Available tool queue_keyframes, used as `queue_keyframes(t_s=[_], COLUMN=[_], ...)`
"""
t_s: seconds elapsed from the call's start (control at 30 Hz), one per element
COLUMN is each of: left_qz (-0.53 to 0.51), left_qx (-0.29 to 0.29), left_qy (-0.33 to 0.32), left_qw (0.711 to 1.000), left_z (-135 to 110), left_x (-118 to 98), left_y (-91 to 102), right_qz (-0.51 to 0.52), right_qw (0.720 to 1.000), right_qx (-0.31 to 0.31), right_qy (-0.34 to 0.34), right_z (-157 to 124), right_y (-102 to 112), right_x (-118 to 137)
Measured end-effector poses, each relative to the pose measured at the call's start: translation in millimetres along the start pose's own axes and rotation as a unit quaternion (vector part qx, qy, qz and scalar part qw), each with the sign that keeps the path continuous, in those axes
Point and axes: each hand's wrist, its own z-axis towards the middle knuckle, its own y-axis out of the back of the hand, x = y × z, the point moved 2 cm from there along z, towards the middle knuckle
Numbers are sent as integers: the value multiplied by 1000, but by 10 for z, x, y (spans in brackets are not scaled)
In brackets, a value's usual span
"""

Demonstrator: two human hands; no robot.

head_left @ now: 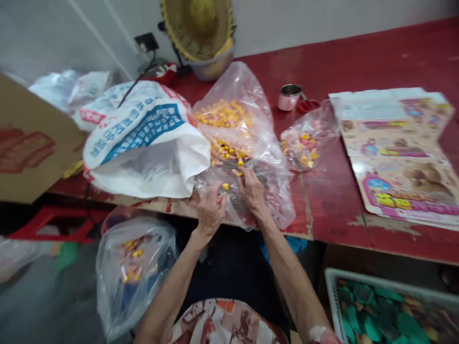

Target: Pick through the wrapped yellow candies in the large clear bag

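My left hand is closed in a pinch at the table's front edge, with a small yellow-topped plastic piece at its fingertips. To its right, my right hand has its fingers curled round another small pink-and-yellow piece. Both hands are over the mouth of a large clear plastic bag lying flat. Inside and spilling toward me are many small yellow-and-pink pieces. What exactly the pieces are is too small to make out.
A white woven sack lies left of the bag. A smaller bag of pieces, a metal cup and printed cardboard are on the right. Below are an open plastic bag and a crate of green parts.
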Motion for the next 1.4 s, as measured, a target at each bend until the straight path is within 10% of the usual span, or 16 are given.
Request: queue_keyframes(t_s=[0.17,0.5,0.63,0.73,0.9,1.03,1.27,1.4], left_qz=[-10,-87,-48,70,218,192,76,33], left_qx=[103,39,-127,-287,-313,-284,-54,19], left_qy=[25,85,180,297,350,291,73,72], left_qw=[994,992,974,908,856,893,993,997], left_z=[-61,-261,-523,-954,-1538,-1398,-610,-477], left_x=[-30,11,279,649,1122,964,277,223], left_y=[-97,104,656,1280,1900,1586,197,-54], right_qz=[-25,-25,-28,-26,-41,-39,-26,-19], right_qw=[999,998,998,998,998,998,998,998], right_qx=[-9,-38,-36,-29,-37,-50,-47,-44], right_qy=[17,38,48,49,40,26,26,34], right_z=[-19,-39,-29,-29,-38,-35,-40,-74], right_y=[-32,36,60,54,34,48,48,27], right_x=[-116,-74,-82,-96,-112,-122,-91,-45])
